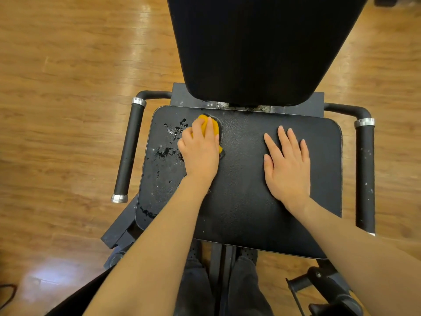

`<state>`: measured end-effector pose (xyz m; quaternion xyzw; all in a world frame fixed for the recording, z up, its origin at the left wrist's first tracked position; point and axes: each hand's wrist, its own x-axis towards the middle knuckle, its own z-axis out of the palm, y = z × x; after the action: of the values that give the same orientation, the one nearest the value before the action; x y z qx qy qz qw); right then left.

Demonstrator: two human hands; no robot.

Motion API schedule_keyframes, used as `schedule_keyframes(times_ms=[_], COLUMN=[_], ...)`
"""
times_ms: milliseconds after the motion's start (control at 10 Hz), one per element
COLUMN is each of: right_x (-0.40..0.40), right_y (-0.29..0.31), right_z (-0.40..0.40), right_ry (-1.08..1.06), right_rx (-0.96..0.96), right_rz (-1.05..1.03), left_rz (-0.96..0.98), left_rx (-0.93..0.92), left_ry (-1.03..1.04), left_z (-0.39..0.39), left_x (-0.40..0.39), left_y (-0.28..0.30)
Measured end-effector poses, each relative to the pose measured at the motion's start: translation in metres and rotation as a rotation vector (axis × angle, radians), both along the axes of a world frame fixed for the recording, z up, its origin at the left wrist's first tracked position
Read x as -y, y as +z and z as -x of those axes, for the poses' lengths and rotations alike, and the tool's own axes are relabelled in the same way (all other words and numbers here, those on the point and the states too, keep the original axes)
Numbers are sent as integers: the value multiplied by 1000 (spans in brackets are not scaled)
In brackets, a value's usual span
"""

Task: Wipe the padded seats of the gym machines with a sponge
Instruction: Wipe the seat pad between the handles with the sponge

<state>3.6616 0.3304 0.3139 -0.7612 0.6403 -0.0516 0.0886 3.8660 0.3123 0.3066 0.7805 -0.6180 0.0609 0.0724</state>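
Yellow sponge (210, 128) sits at the rear left of the padded seat (241, 201), gripped by the left hand (200, 151); the right hand (288, 165) lies flat, holding nothing. Cracked vinyl (168, 151) beside it may snag and peel further.

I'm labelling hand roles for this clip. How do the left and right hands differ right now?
The left hand is curled around the yellow sponge; the right hand lies flat with straight, spread fingers and holds nothing. The left hand is at the seat's back left, beside wet patches; the right hand rests on the dry-looking right half. Both are bare and on the same black seat.
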Motion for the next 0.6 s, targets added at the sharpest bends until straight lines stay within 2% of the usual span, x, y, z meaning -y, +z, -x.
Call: schedule_keyframes(times_ms=[100,200,300,400,600], right_x=[-1,0,0,0,0], right_y=[-1,1,1,0,0], right_z=[0,0,0,0,0], right_ry=[-1,3,0,4,5], right_rx=[-1,-1,-6,-15,-14], right_rz=[-3,-3,-6,-5,-2], left_rz=[19,4,-37,1,-45], left_rx=[-67,-93,-77,-47,9], left_ry=[13,26,-3,-13,37], left_z=[5,14,15,3,-19], left_x=[-24,-87,-121,-89,-1], left_y=[2,0,0,0,7])
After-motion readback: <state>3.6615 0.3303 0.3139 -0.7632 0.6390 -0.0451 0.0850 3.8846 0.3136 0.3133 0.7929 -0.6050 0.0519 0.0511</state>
